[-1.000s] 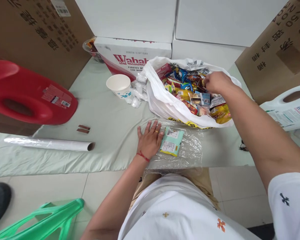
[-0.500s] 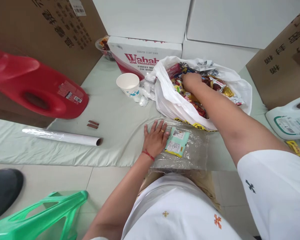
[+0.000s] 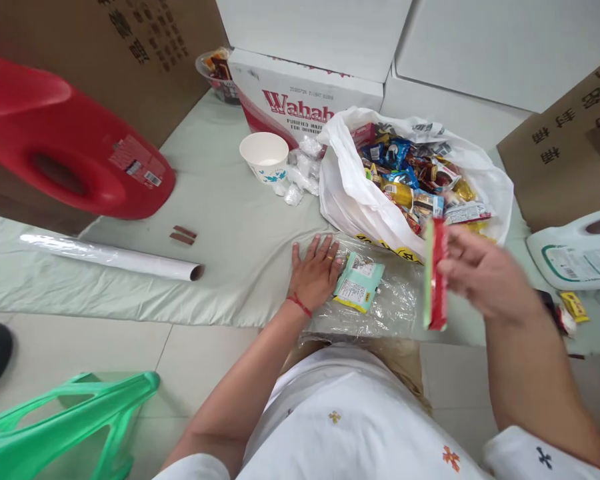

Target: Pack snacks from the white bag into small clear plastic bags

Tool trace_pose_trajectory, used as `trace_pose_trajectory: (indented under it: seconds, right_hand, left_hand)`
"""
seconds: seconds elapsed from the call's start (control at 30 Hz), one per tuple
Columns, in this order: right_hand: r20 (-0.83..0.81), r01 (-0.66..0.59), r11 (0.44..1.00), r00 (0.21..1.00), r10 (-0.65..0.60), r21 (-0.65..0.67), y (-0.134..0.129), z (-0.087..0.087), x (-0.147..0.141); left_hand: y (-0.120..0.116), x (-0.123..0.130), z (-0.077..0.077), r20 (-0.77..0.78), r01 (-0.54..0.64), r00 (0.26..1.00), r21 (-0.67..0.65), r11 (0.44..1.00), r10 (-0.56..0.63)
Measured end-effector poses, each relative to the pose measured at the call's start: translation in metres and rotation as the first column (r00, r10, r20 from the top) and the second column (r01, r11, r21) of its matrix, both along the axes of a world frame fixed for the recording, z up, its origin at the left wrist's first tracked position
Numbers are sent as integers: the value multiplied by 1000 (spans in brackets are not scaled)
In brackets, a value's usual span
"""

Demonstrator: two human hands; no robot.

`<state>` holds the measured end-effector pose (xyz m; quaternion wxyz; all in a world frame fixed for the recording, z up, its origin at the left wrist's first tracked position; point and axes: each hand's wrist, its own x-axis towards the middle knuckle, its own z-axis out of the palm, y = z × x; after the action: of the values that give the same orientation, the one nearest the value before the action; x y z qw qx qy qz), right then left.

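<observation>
My left hand (image 3: 316, 275) lies flat with fingers spread on the left part of a sheet of clear plastic wrap (image 3: 397, 313). Just right of its fingers, a mint-green snack packet (image 3: 360, 281) with a printed label rests on the wrap. My right hand (image 3: 485, 270) pinches a slim red and green snack packet (image 3: 436, 275) upright, in the air in front of the bag and right of the wrap; motion blurs it a little. Behind, a white plastic bag (image 3: 350, 180) stands wide open, full of wrapped snacks (image 3: 405, 180) in blue, gold and red.
A paper cup (image 3: 264, 157) and small plastic-wrapped bundles (image 3: 303, 167) stand left of the bag. Further left are a plastic film roll (image 3: 110, 257), brown strips (image 3: 183, 235) and a red jug (image 3: 80, 147). A white jug (image 3: 580, 250) and yellow packet (image 3: 575, 306) sit right; a green stool (image 3: 75, 420) is below.
My right hand has come out of the white bag, toward me and to the right, with a red and green packet in it. My left hand stays flat on the wrap.
</observation>
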<state>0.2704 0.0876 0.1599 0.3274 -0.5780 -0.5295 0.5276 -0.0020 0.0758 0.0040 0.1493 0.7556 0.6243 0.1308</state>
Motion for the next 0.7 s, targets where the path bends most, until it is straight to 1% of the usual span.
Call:
trace_pose_trajectory:
  seconds: [0.03,0.1,0.17,0.2,0.23,0.3,0.37,0.43,0.5,0.57,0.63,0.7]
  right_hand:
    - [-30,-24,995,999,21,-100,-21,-16,0]
    - [-37,41,978,998,-49,-204,-48,-49,-1]
    - [10,150,963,988,-151,-224,-59,-76,-3]
    - [32,188,958,982,-185,-218,-60,-84,-4]
    - [41,203,957,979,-199,-209,-59,-89,-7]
    - [15,176,966,984,-177,-190,-54,-90,-15]
    - [-31,94,979,994,-101,-179,-48,-85,-29]
    - [-21,14,990,1000,-17,-143,-40,-83,-46]
    - [82,-27,998,996,31,-49,-31,-87,-63]
    - [243,-60,997,969,44,56,-22,-96,-75]
    - [424,-92,989,905,35,115,-17,-106,-81]
    - [581,-107,982,814,-1,153,-18,-114,-82]
  left_hand:
    - [0,0,0,-1,1,1000,-1,1000,-1]
    - [-1,0,0,-9,7,1000,-2,1000,-7]
    - [-1,0,0,-18,8,1000,-6,1000,-8]
    - [-2,1,0,-22,6,1000,-10,1000,-6]
    - [-2,1,0,-24,1,1000,-12,1000,-2]
    - [-2,0,1,-19,-7,1000,-12,1000,7]
    - [-2,-1,1,4,-16,1000,-3,1000,16]
    - [-2,-2,0,33,-25,999,10,1000,25]
    - [-2,-3,-1,50,-32,998,22,999,30]
    - [-2,-3,-3,59,-34,998,28,999,33]
    - [-2,-3,-4,70,-34,997,31,999,32]
    - [-2,-4,-6,93,-42,995,41,998,38]
